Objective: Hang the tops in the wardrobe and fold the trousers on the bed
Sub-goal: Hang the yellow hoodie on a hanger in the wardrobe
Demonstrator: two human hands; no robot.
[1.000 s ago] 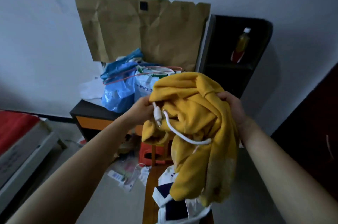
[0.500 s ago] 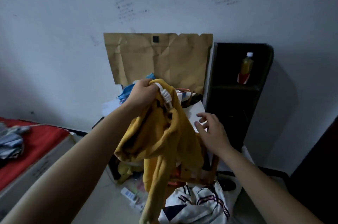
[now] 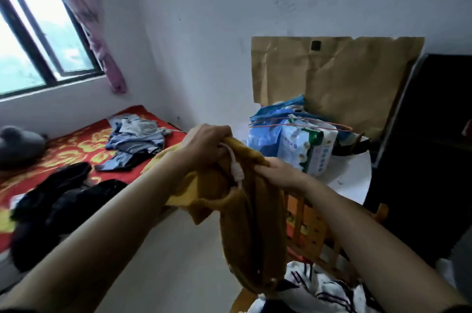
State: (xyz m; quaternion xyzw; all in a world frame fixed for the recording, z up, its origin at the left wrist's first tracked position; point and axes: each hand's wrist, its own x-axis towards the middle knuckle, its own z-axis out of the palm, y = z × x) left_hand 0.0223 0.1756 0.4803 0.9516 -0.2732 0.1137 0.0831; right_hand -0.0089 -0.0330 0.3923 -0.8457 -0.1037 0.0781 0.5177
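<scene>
A mustard-yellow hooded top (image 3: pixel 251 231) with a white drawcord hangs in front of me. My left hand (image 3: pixel 204 145) grips its upper edge by the cord. Just to the right, my right hand (image 3: pixel 279 174) pinches the top's fabric. On the red patterned bed (image 3: pixel 74 145) at the left lie a pile of blue and grey clothes (image 3: pixel 135 142) and a heap of dark clothes (image 3: pixel 58 208). A white garment with dark stripes (image 3: pixel 324 289) lies on a wooden chair (image 3: pixel 314 233) below my hands.
A black cabinet (image 3: pixel 429 154) stands at the right. Beside it a table holds blue bags (image 3: pixel 270 131) and a white pack (image 3: pixel 309 149), with brown paper (image 3: pixel 332 75) on the wall behind. A window (image 3: pixel 33 41) with a pink curtain is at the upper left.
My view has swung left, bringing the bed and window into sight. My right hand, open and off the top half a second ago, now pinches the yellow fabric beside my left hand.
</scene>
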